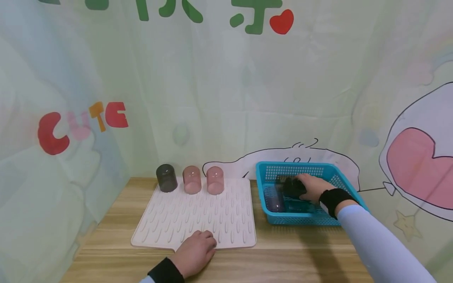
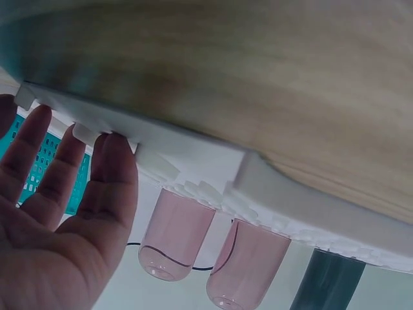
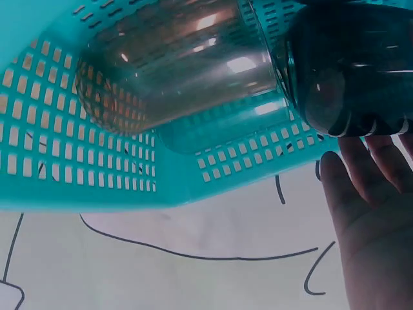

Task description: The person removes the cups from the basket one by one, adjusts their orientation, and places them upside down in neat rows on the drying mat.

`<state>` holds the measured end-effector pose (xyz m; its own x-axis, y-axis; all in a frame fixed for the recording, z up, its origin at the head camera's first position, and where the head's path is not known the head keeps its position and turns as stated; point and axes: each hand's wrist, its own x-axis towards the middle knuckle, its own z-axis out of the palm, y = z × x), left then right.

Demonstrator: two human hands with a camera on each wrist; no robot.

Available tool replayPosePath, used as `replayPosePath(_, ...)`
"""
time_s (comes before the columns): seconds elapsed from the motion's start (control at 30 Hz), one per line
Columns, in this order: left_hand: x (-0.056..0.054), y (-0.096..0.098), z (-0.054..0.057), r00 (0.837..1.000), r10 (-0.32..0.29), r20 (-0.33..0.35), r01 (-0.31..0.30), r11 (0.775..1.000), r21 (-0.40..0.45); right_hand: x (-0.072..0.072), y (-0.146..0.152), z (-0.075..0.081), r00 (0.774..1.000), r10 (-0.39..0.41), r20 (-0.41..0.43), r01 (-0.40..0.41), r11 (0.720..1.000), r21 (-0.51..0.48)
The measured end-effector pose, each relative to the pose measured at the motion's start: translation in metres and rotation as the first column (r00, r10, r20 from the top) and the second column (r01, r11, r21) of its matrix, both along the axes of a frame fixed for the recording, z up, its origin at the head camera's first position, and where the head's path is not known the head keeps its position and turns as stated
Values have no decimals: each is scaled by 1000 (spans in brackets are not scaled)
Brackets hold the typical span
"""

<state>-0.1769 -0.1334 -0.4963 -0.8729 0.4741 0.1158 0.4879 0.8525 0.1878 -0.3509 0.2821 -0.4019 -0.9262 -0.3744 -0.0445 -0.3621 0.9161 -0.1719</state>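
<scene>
My right hand point(image 1: 314, 188) reaches into the blue basket point(image 1: 304, 220) and grips a dark glass point(image 1: 294, 188). From the right wrist, the fingers meet this dark glass point(image 3: 355, 71) along its side. Beside it lies a clear, brownish-looking glass point(image 3: 187, 64), and another purplish glass point(image 1: 274, 202) is at the basket's left. My left hand point(image 1: 196, 251) rests on the front edge of a pale drying mat point(image 1: 198, 224), its fingers relaxed and touching the rim point(image 2: 187, 142). It holds nothing.
Along the back of the mat, a dark glass point(image 1: 166, 178) and two pink glasses, one in the middle point(image 1: 192, 180) and one at the right point(image 1: 215, 181), stand upside down. Behind the wooden table point(image 1: 283, 255) hangs a printed curtain point(image 1: 247, 98).
</scene>
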Motion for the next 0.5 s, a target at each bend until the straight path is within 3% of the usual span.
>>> replayPosePath(0.5,0,0,-4,999,-7,-38,7,1000,-5,21,-4,25,998,55,-5,-55,998,-39)
